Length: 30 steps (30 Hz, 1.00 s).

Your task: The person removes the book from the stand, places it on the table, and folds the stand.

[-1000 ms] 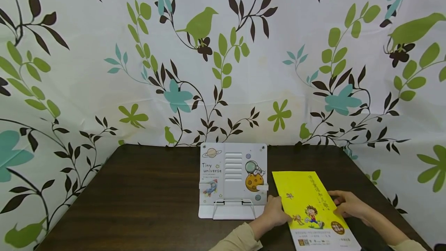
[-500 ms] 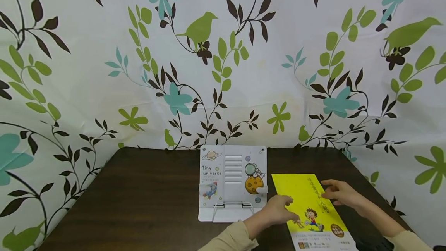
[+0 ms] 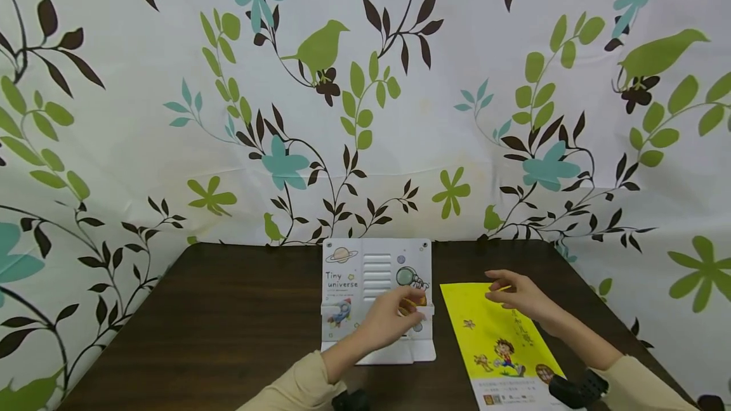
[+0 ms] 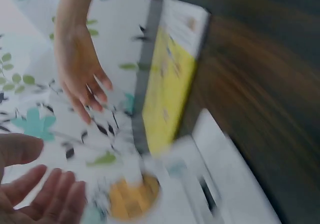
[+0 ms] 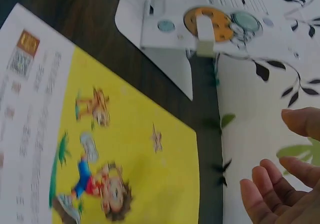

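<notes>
A yellow book [image 3: 474,335] with a cartoon child on its cover lies on the table at the right. To its left stands a white book stand [image 3: 342,284] printed with a rocket, a planet and an astronaut. My left hand [image 3: 385,319] hovers in front of the stand's right half with loosely bent fingers and nothing in them, hiding part of the print. Over the book's upper right part is my right hand [image 3: 525,297], fingers relaxed and holding nothing. The right wrist view shows this right hand [image 5: 285,189] with thumb and fingers spread, beyond the book's top edge.
The dark wooden table [image 3: 228,322] reaches back to a white cloth [image 3: 411,119] with leaves and birds. The stand's clip [image 5: 204,33] juts out near the book. Black bands sit at both wrists.
Both hands have let go of the book's sides. The left hand has moved left to the front of the stand; the right has risen toward the book's top. The book stays put.
</notes>
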Tool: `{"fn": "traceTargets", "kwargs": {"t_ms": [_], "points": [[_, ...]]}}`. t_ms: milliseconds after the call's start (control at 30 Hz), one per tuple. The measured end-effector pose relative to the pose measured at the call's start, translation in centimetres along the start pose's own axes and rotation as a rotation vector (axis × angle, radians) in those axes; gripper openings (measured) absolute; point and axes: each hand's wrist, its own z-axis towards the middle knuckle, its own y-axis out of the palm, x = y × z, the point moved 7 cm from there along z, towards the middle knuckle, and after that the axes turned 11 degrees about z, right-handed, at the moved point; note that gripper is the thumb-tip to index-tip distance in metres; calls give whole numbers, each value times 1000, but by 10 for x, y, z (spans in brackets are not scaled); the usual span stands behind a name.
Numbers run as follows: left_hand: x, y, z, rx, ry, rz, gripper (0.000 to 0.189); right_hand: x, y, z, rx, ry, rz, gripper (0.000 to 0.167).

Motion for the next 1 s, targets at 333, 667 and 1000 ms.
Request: {"fn": "traceTargets", "kwargs": {"t_ms": [333, 667, 1000], "points": [[-37, -76, -21, 302, -14, 73, 27, -16, 36, 11, -37, -61, 94, 61], [-89, -123, -51, 521, -112, 155, 40, -27, 59, 21, -42, -101, 113, 62], [-130, -115, -54, 399, -289, 74, 55, -29, 85, 33, -57, -164, 194, 54]]}}
